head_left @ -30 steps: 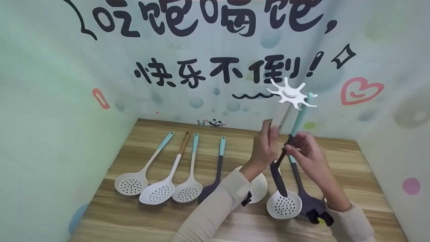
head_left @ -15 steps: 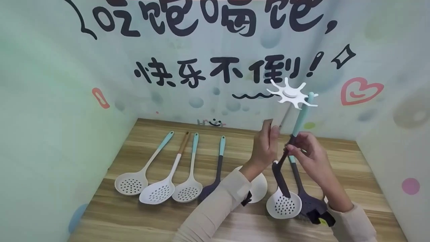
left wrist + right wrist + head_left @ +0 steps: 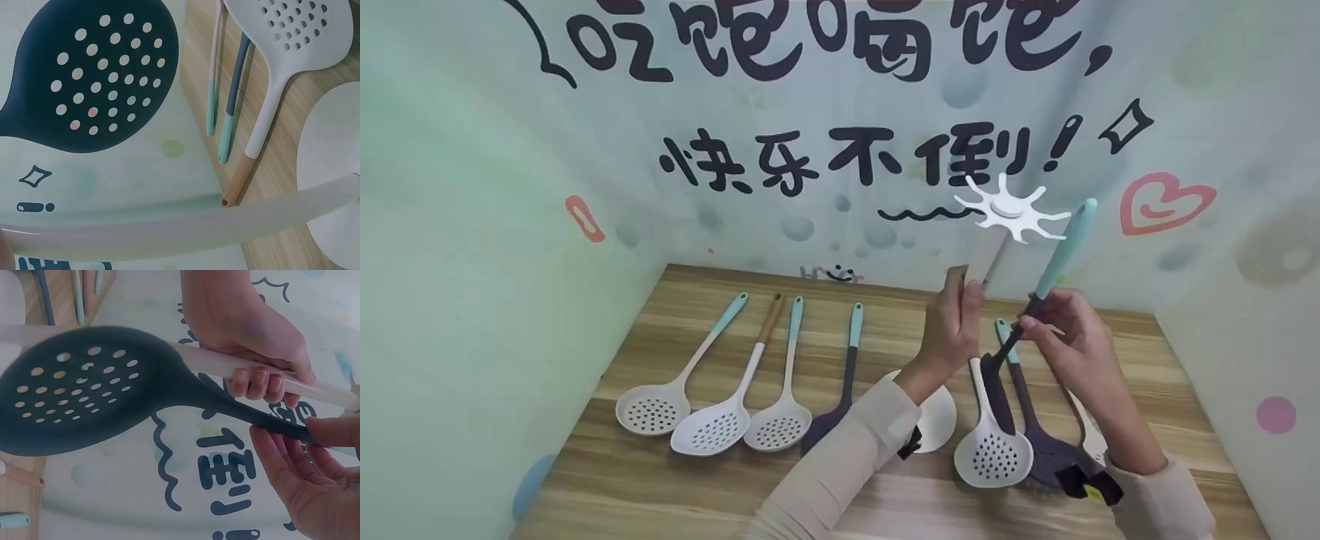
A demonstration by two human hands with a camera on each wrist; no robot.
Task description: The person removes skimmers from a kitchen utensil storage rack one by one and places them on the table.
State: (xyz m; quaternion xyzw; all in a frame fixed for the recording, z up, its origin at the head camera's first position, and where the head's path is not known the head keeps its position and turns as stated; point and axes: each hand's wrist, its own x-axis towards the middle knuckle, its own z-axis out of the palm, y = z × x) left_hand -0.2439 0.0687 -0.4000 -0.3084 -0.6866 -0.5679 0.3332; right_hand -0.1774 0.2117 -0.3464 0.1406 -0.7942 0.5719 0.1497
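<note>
My left hand (image 3: 956,322) grips the white pole (image 3: 219,363) of an upright utensil stand. The stand's star-shaped hook top (image 3: 1011,210) is above that hand, and its round white base (image 3: 941,420) rests on the table, partly behind the left sleeve. My right hand (image 3: 1072,345) pinches a dark slotted skimmer (image 3: 84,391) at its dark stem, between thumb and fingers. Its turquoise handle (image 3: 1066,247) points up, just right of the hooks; I cannot tell if it touches them. The skimmer's perforated head (image 3: 107,73) hangs below, seen edge-on in the head view.
Left on the wooden table (image 3: 607,480) lie three pale slotted skimmers, one with a brown handle (image 3: 771,319), and a dark turquoise-handled utensil (image 3: 851,367). Right lie a white skimmer (image 3: 994,457), a dark utensil (image 3: 1039,427) and a partly hidden pale one (image 3: 1087,424). A printed cloth stands behind.
My right hand has moved right with the dark skimmer, and its handle end has shifted from behind the hook top to the right of it. My left hand stays on the pole.
</note>
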